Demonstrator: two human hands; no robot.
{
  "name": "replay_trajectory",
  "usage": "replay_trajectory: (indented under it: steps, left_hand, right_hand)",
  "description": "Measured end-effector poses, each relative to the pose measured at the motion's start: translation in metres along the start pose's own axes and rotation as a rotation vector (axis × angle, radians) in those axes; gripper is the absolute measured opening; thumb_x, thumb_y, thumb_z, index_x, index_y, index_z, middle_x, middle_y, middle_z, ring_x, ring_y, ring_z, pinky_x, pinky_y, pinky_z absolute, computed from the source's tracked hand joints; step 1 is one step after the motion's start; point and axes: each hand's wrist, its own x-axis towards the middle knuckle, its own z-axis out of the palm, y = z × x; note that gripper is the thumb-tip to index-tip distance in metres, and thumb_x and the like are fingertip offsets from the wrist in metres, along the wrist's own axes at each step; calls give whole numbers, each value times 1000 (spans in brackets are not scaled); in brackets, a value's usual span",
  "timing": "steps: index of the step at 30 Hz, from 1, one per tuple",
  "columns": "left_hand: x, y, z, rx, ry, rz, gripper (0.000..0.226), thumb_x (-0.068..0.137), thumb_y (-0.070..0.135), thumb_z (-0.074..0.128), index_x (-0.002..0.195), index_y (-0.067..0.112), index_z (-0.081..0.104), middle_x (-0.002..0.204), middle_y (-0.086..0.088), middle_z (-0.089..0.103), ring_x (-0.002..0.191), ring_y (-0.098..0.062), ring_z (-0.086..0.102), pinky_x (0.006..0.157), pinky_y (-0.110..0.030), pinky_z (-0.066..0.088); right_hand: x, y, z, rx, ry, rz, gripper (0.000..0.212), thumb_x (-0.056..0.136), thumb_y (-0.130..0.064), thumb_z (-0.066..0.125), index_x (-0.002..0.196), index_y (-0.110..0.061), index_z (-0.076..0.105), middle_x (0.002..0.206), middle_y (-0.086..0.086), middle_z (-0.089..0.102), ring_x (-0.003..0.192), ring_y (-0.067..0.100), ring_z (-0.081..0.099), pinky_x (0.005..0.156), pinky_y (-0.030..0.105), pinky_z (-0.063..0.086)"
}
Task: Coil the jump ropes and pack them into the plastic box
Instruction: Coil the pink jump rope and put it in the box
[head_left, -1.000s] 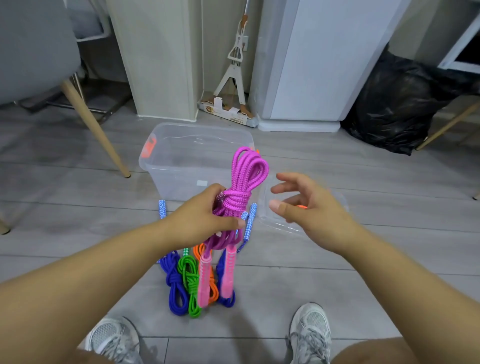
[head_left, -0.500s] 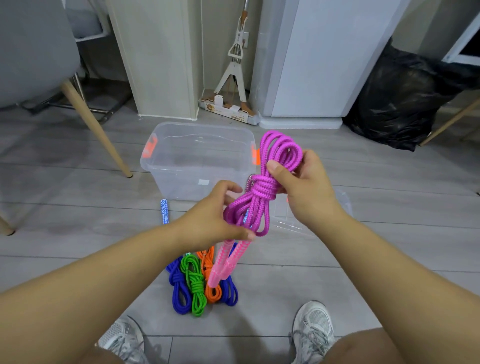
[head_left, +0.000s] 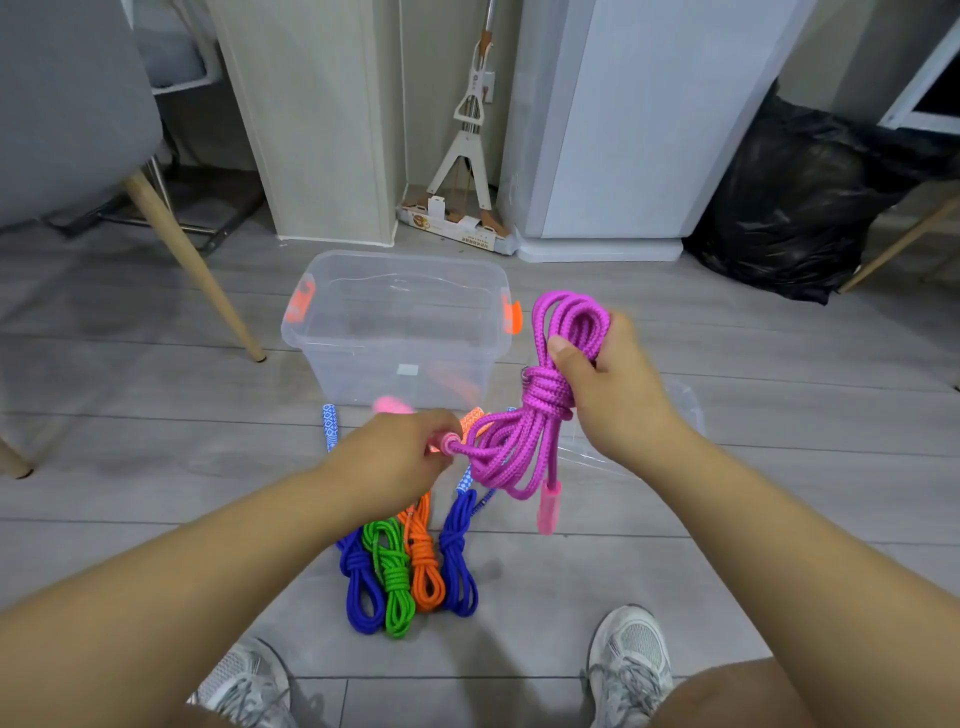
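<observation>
Rope (head_left: 550, 395): magenta, coiled and knotted round its middle; you hold it in the air to the right of the box, above the lid.
Right hand (head_left: 618, 384): it grips the coil's upper loops, with your thumb pressed on the strands above the knot.
Left hand (head_left: 400, 447): your fingers are clenched on the held handle (head_left: 445, 444) where the cord enters it; its far end is blurred.
Loose handle (head_left: 549, 506): pink, hanging free below the coil.
Box (head_left: 363, 374): clear and open, with orange latches at both ends, on the floor (head_left: 156, 467) ahead of you.
Lid (head_left: 685, 408): clear, flat on the floor just right of the box, partly behind your right hand.
Floor coils (head_left: 395, 577): two blue, one green and one orange, side by side below your left hand, ahead of your shoes (head_left: 631, 660).
Around: chair (head_left: 67, 104) to the left, mop (head_left: 467, 130) against the wall, black bag (head_left: 795, 208) to the right.
</observation>
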Motion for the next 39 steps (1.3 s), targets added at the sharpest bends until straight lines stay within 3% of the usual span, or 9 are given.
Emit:
replay_trajectory:
  steps: [2, 5, 10, 15, 19, 22, 28, 32, 39]
  left_hand:
    - [-1, 3, 2, -209, 27, -5, 21, 86, 15, 53, 96, 30, 63, 71, 4, 57, 62, -14, 49, 58, -26, 36]
    - [-1, 14, 1, -651, 64, -28, 22, 87, 15, 55, 79, 31, 68, 77, -12, 64, 69, -16, 52, 62, -25, 40]
    - [-3, 23, -4, -927, 17, -32, 62, 81, -3, 66, 120, 37, 39, 87, -19, 67, 82, -28, 64, 82, -41, 52]
    - [-5, 33, -8, -960, -74, -21, 59, 78, -21, 50, 109, 29, 52, 114, -22, 58, 94, -30, 60, 86, -52, 50]
    - [-5, 37, -10, -1028, -187, -82, 56, 75, 4, 60, 124, 25, 41, 94, -11, 60, 74, -17, 61, 64, -37, 53]
    - [-5, 37, -11, -1000, -175, -64, 38, 82, 15, 70, 110, 27, 48, 87, -2, 65, 73, -15, 66, 59, -32, 52]
    - [-6, 32, -18, -1041, -92, -64, 24, 80, -6, 65, 89, 16, 61, 72, -3, 67, 55, -9, 65, 46, -17, 48]
    - [-2, 22, -20, -1011, -3, -169, 14, 78, 6, 69, 85, 13, 59, 71, -12, 63, 55, -23, 59, 52, -27, 46]
    - [2, 20, -35, -1108, 91, -138, 8, 82, 14, 67, 85, 18, 61, 65, -2, 69, 55, -19, 64, 57, -32, 53]
  right_hand:
    - [1, 3, 4, -30, -37, 29, 16, 95, -23, 48, 102, -9, 43, 74, -3, 45, 61, 9, 44, 58, 27, 43]
    - [2, 8, 8, -79, -80, 30, 17, 95, -24, 48, 95, -8, 43, 70, -1, 42, 56, 10, 39, 52, 23, 38]
    - [0, 7, 6, -96, -90, 100, 23, 95, -29, 49, 106, -10, 46, 79, -1, 49, 63, 10, 47, 50, 15, 41]
    - [-3, 7, 12, -100, -109, 88, 22, 89, -30, 58, 103, -13, 54, 84, 2, 58, 79, 24, 59, 78, 47, 52]
    - [-6, 4, 17, -92, -184, 59, 16, 90, -29, 58, 97, -14, 60, 75, -1, 59, 69, 19, 57, 76, 44, 54]
    - [-7, 0, 20, 67, -275, 107, 22, 93, -25, 54, 99, -6, 63, 84, 15, 65, 72, 30, 62, 74, 46, 56]
    - [-8, 1, 13, 467, -494, 301, 31, 99, -23, 40, 104, -1, 61, 91, 12, 62, 79, 29, 63, 76, 38, 57]
    - [-10, 23, 12, 5, -425, 174, 21, 92, -16, 55, 112, -13, 61, 88, -4, 60, 77, 13, 59, 70, 27, 52]
    - [-29, 36, 24, -457, -772, 77, 49, 81, -40, 68, 125, -28, 49, 94, -3, 58, 66, 2, 51, 61, 14, 39]
